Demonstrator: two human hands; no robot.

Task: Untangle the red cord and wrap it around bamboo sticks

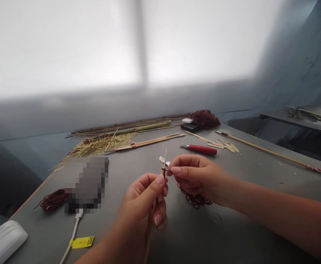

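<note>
My left hand (148,200) is closed around a thin bamboo stick (148,234), whose pale pointed tip stands up above the thumb. Dark brown cord (163,171) is wound round the stick just below that tip. With thumb and forefinger, my right hand (195,172) pinches the cord beside the stick. A loose bundle of the same cord (197,201) hangs or lies under the right hand; which of the two I cannot tell. Beyond the hands, a red-handled craft knife (201,149) rests on the grey table, near a small white piece (163,160).
At the back lie straw-like shavings (105,143), bamboo sticks (149,127) and a heap of brown cord (205,118). A long cord-bound stick (265,152) crosses the right side. On the left are a pixelated device (87,183), its white cable (74,231) and a white case (5,242).
</note>
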